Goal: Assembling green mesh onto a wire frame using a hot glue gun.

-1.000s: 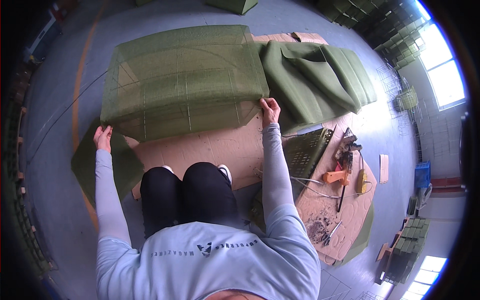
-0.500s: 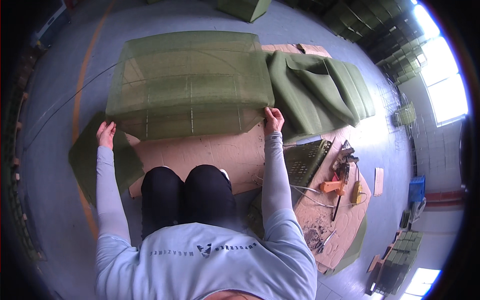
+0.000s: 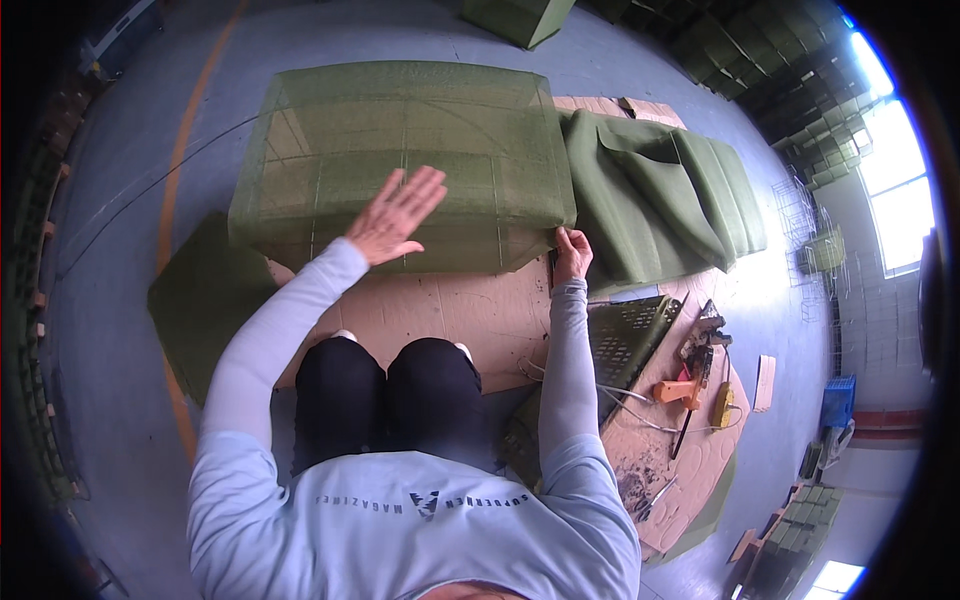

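Observation:
A box-shaped frame covered in green mesh fabric (image 3: 400, 150) lies on brown cardboard (image 3: 470, 315) on the floor in front of my knees. My left hand (image 3: 395, 215) is open, fingers spread, over the near top face of the mesh cover. My right hand (image 3: 572, 252) pinches the fabric at the cover's near right corner.
A heap of folded green fabric (image 3: 660, 195) lies right of the cover. A green mesh panel (image 3: 625, 335) and an orange power tool (image 3: 685, 385) with cables lie on cardboard at my right. A dark green sheet (image 3: 200, 300) lies at the left. Stacked green crates (image 3: 810, 90) stand far right.
My left hand has let go of the cover's near left corner and moved right, up over the top. My right hand stays at the right corner.

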A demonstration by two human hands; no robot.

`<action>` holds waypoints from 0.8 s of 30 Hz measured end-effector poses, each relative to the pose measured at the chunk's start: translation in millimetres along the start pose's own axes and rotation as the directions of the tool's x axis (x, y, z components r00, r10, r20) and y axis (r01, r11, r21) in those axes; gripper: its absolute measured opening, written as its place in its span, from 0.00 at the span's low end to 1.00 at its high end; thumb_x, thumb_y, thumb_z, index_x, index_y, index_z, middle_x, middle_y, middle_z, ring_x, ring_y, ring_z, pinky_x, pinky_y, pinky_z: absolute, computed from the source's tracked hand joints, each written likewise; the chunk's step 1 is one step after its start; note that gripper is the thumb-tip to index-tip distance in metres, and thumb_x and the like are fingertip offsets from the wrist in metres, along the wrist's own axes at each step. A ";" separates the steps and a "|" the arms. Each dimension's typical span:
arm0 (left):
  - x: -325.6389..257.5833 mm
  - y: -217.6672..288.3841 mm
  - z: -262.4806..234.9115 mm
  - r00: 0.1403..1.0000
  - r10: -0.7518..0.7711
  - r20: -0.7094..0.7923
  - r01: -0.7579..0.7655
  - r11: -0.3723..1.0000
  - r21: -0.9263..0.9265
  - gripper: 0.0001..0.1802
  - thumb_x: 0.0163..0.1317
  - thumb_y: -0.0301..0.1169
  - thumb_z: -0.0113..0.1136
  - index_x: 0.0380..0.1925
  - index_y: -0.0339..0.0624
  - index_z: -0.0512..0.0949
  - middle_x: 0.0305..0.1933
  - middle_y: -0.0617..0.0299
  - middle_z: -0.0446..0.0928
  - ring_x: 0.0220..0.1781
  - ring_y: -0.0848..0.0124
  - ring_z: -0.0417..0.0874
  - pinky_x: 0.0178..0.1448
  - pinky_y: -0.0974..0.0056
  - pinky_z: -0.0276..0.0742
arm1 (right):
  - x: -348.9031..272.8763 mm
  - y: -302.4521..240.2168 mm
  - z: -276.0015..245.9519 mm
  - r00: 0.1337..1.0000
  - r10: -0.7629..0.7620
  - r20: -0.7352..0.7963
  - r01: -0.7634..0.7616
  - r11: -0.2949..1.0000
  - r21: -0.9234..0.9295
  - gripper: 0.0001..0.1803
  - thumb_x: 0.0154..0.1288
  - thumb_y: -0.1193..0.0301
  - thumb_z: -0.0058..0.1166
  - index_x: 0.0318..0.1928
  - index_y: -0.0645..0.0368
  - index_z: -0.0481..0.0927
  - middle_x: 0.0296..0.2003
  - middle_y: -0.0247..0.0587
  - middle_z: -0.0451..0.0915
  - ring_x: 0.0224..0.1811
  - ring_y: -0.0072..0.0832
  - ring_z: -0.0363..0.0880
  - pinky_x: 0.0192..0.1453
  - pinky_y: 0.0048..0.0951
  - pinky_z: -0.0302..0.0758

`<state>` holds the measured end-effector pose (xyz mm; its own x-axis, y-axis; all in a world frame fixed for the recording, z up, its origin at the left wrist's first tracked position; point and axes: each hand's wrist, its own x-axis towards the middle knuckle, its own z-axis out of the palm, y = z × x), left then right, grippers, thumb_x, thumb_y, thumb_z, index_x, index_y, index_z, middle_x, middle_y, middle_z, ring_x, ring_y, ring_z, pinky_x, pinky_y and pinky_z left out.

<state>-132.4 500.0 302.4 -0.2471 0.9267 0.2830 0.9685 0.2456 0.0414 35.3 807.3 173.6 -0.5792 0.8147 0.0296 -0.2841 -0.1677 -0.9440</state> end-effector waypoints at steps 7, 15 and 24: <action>53.8 8.7 51.8 0.964 0.259 0.055 -0.260 0.886 0.384 0.34 0.58 0.27 0.43 0.64 0.50 0.45 0.70 0.63 0.39 0.71 0.68 0.41 0.72 0.57 0.37 | 0.3 -4.7 -2.6 1.000 0.020 -0.013 -0.020 1.000 -0.014 0.06 0.52 0.77 0.59 0.24 0.57 0.74 0.24 0.27 0.75 0.25 0.13 0.68 0.33 0.14 0.64; 67.4 20.3 69.2 0.978 0.204 -0.032 -0.199 0.972 0.125 0.31 0.56 0.27 0.42 0.63 0.43 0.51 0.69 0.60 0.46 0.70 0.67 0.46 0.71 0.57 0.45 | -1.1 1.2 -1.3 1.000 0.022 -0.018 -0.021 0.997 0.077 0.07 0.51 0.79 0.58 0.25 0.57 0.74 0.24 0.26 0.75 0.26 0.13 0.69 0.35 0.14 0.65; 62.0 18.2 71.6 0.936 0.350 -0.030 -0.336 0.917 0.214 0.29 0.56 0.28 0.41 0.61 0.41 0.55 0.68 0.61 0.49 0.70 0.68 0.47 0.71 0.58 0.41 | -5.8 -6.6 3.9 0.999 0.022 -0.038 -0.018 0.994 0.104 0.07 0.49 0.80 0.60 0.25 0.58 0.74 0.24 0.26 0.74 0.27 0.15 0.70 0.36 0.15 0.65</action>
<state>-132.3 582.3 252.1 0.1089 0.9451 0.3080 0.9646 -0.0257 -0.2623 37.6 801.5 181.0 -0.5561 0.8311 -0.0038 -0.3516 -0.2393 -0.9051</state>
